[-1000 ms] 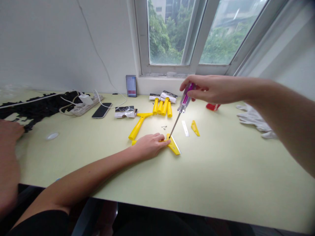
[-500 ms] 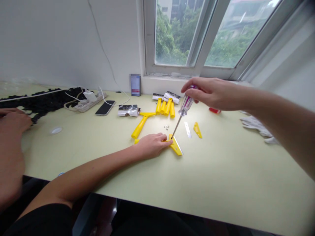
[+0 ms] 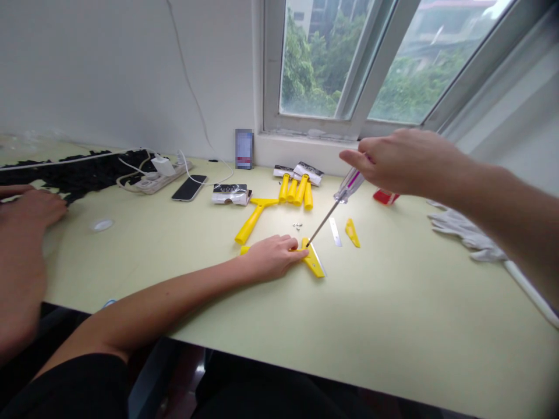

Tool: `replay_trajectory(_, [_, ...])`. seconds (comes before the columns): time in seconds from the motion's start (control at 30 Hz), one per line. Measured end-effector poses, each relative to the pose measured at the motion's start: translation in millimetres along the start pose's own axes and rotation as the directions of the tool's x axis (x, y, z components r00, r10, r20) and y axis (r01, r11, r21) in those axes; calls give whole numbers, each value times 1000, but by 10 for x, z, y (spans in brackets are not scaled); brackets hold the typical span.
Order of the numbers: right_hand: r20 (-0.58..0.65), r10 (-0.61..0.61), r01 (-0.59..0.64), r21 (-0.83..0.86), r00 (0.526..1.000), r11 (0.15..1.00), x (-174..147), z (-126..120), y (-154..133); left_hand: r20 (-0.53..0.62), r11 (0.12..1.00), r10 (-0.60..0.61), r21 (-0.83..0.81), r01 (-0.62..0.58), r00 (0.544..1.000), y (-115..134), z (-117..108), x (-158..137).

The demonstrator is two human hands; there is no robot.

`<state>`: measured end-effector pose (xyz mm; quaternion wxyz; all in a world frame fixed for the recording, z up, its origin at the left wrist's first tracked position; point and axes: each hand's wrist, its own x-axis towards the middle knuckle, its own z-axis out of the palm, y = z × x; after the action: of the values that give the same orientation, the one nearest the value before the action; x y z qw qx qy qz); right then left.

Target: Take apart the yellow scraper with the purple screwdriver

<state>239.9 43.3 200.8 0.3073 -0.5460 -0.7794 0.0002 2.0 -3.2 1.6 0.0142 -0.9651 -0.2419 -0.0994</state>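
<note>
My left hand [image 3: 273, 258] is closed around the handle of a yellow scraper [image 3: 313, 263], pressing it to the table; a metal blade edge runs along its head. Clear-handled with a purple core, a screwdriver [image 3: 348, 187] is gripped in my right hand [image 3: 399, 160]. Its shaft slants down to the left and the tip meets the scraper head beside my left fingertips. Just beyond lie several small screws [image 3: 297, 226]. To the right are a loose blade [image 3: 335, 232] and a yellow cover piece [image 3: 351, 233]. Another yellow scraper body [image 3: 251, 224] lies behind my left hand.
Several yellow handles [image 3: 299, 191] with labels lie near the window. Left of them are a folded card [image 3: 230, 194], a phone [image 3: 190, 188] and a power strip [image 3: 161, 179]. Another person's hand [image 3: 35, 206] rests at far left. White gloves [image 3: 463, 233] lie at right.
My right hand has moved right and slightly up, so the screwdriver leans more to the right. Its tip stays on the scraper head. The camera view has shifted a little.
</note>
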Motion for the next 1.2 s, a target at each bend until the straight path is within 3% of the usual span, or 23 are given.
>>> replay_trajectory(0.03, [41,-30,35,-113,999,993,-6,-1,-4,1,1000,-3,-4,3,1000,0,0,0])
replay_trajectory(0.1, [286,-26,96,-235,958,967,11,-25,22,2,1000,-7,-8,7,1000,1,-1,1])
replay_trajectory(0.2, [452,6,29,-71,892,997,72,-50,118,2,1000,-10,-9,10,1000,4,-3,1])
replay_trajectory(0.33, [339,165,-132,-119,926,984,67,35,151,0,1000,-12,-11,12,1000,6,-2,1])
replay_trajectory(0.43, [334,103,-114,13,937,993,3,104,69,-3,1000,-15,-10,15,1000,4,11,3])
replay_trajectory(0.53, [401,57,-136,170,914,976,-1,98,23,-6,1000,-17,-13,17,1000,-2,26,6])
replay_trajectory(0.63, [485,174,-139,-107,857,984,73,31,53,-4,1000,-18,-20,18,1000,-5,30,6])
replay_trajectory(0.7, [472,225,-45,-363,852,931,118,-23,77,1,1000,-15,-19,15,1000,-6,26,4])
replay_trajectory(0.77, [469,178,56,-444,865,894,131,-73,76,4,1000,-15,-17,15,1000,-4,22,3])
replay_trajectory(0.9, [586,-52,141,-107,809,984,102,-143,13,6,1000,-19,-9,19,1000,1,19,5])
replay_trajectory(0.97, [597,-14,127,-147,802,981,100,-154,-14,4,1000,-18,-9,18,1000,3,19,7])
replay_trajectory(1.03, [542,86,109,-318,836,942,111,-159,-21,4,1000,-17,-13,18,1000,5,15,8])
replay_trajectory(1.1, [533,84,122,-340,842,932,124,-168,-10,7,1000,-18,-13,19,1000,6,8,6])
replay_trajectory(1.2, [641,40,103,-184,767,978,131,-181,11,11,1000,-17,-8,17,1000,7,-1,2])
